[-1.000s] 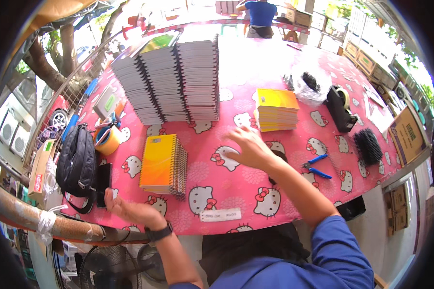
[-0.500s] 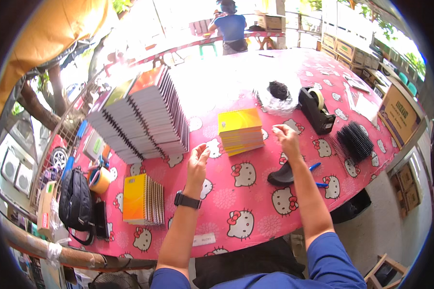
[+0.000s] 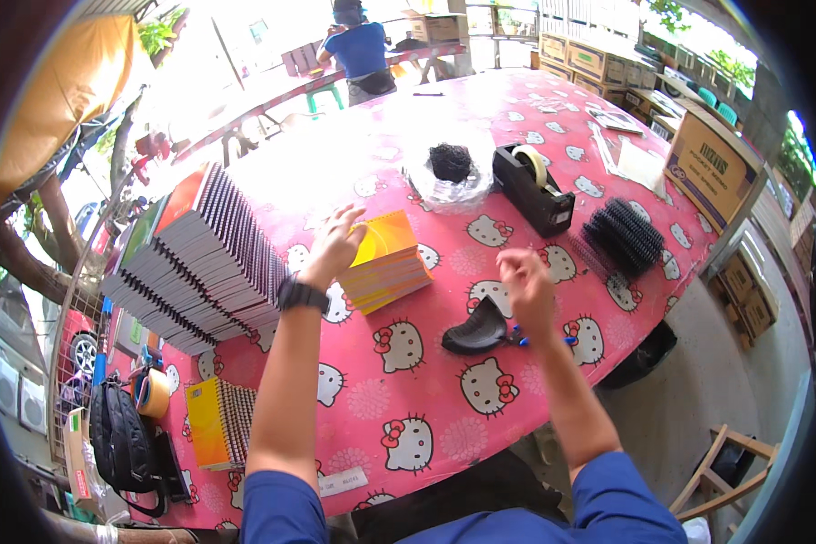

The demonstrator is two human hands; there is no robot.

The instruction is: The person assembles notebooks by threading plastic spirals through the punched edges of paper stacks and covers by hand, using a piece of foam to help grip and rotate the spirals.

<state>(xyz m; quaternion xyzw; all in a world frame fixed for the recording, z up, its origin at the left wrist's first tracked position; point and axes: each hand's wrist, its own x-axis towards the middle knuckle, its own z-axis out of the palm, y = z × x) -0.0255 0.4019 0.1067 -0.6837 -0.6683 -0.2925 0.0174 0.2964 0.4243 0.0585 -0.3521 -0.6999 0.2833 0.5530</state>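
Observation:
My left hand is spread at the left edge of a stack of yellow-orange notebooks, its fingers stretched along the top cover. Whether it presses on the stack cannot be made out. To the right of that stack, my right hand hovers with curled fingers and nothing visible in them. Just below it lie a black curved object and a blue-handled tool, partly hidden by my wrist. A second stack of yellow spiral notebooks stands at the near left.
Tall stacks of spiral notebooks rise at the left. Beyond my hands are a plastic bag with black material, a tape dispenser and black spiral coils. A cardboard box stands right; a backpack sits left. Another person is far off.
My left hand has moved up to the yellow-orange stack and opened out. My right hand has drawn back toward me, away from the stack. The whole view has swung to the right.

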